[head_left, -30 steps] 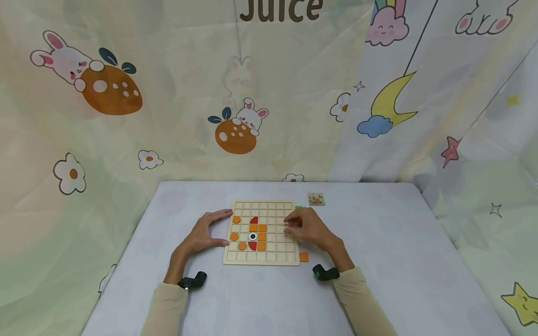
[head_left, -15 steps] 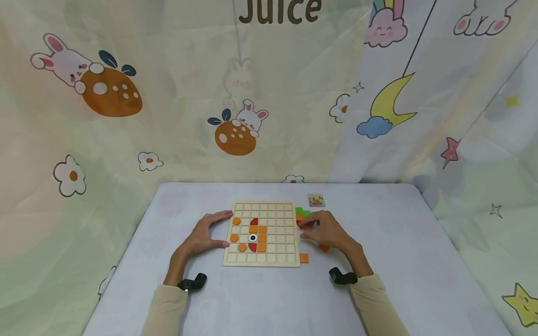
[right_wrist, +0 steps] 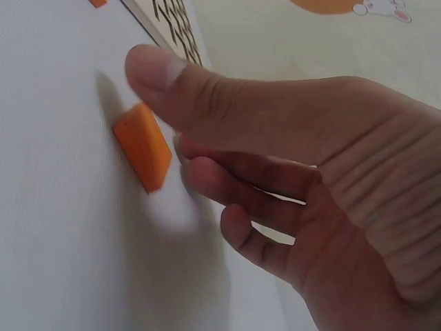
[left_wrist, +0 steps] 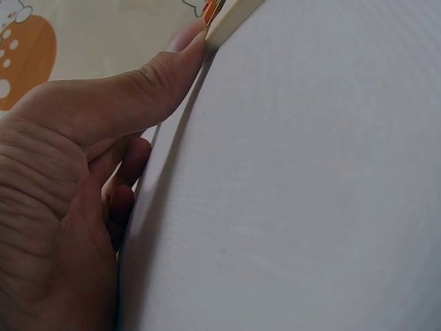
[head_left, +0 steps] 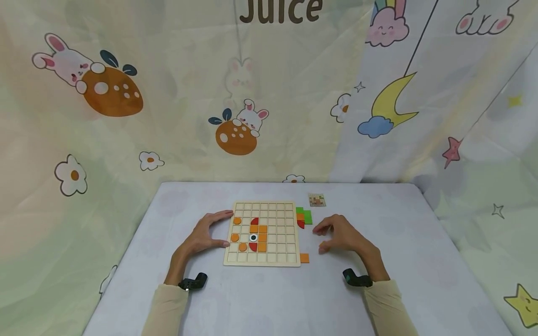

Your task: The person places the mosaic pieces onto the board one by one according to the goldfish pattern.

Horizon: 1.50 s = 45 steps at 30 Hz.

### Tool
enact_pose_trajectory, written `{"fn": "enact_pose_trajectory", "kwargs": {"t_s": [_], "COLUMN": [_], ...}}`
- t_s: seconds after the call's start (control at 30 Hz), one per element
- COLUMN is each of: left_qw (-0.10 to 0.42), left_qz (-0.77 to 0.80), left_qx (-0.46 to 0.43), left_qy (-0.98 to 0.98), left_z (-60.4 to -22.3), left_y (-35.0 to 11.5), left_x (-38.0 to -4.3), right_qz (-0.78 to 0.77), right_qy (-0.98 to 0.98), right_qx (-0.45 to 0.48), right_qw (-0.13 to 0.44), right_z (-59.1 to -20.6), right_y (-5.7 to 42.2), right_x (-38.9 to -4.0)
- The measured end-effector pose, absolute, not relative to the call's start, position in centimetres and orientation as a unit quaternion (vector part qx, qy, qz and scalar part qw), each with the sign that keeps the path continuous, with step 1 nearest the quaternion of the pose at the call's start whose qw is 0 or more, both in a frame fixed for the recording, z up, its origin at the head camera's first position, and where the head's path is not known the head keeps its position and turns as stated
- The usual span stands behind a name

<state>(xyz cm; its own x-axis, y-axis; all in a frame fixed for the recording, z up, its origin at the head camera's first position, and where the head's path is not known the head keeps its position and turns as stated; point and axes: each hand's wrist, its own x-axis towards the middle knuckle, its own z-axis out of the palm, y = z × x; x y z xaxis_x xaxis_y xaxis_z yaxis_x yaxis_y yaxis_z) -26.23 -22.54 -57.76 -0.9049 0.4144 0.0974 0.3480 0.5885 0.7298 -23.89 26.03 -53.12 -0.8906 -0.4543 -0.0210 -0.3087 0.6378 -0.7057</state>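
A pale wooden grid board (head_left: 277, 233) lies on the table, with orange discs (head_left: 235, 237), orange squares (head_left: 262, 229), red quarter-round pieces (head_left: 254, 221) and a black-and-white eye disc (head_left: 253, 238) in its cells. Thumb and fingertips of my left hand (head_left: 207, 233) rest against the board's left edge; the left wrist view shows the thumb touching the rim (left_wrist: 231, 24). To the right of the board, my right hand (head_left: 342, 235) hovers with thumb and fingers apart and nothing between them. An orange piece (right_wrist: 142, 148) lies on the table just beneath its thumb.
Beside the board's upper right lie green squares (head_left: 308, 217), an orange piece (head_left: 300, 216) and a red quarter-round piece (head_left: 300, 224). An orange square (head_left: 304, 258) sits at its lower right. A small patterned card (head_left: 317, 200) lies behind.
My right hand has moved from over the board's right side, past the green and red pieces, to the right and nearer me. The left hand and board have stayed put.
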Motion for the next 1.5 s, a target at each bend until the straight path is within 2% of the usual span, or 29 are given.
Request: {"fn": "enact_pose_trajectory", "kwargs": {"t_s": [0.8,1.27,1.5], "left_qw": [0.042,0.045,0.045], "left_qz": [0.41,0.407,0.405], "left_qx": [0.218,0.213,0.214], "left_qy": [0.885,0.887,0.888], "left_z": [-57.7,-57.8,-57.8], "left_y": [-22.6,-22.7,-22.6], "left_x": [-26.2,-26.1,-26.2], "right_qz": [-0.363,-0.381,-0.407], "right_qy": [0.896,0.896,0.882], "right_qx": [-0.231,-0.217,-0.234], "right_qw": [0.109,0.073,0.035], "right_z": [-53.5,-54.1,-54.8], "right_y": [27.5,25.9,24.5], "right_x": [-22.9,-22.6,-22.6]}}
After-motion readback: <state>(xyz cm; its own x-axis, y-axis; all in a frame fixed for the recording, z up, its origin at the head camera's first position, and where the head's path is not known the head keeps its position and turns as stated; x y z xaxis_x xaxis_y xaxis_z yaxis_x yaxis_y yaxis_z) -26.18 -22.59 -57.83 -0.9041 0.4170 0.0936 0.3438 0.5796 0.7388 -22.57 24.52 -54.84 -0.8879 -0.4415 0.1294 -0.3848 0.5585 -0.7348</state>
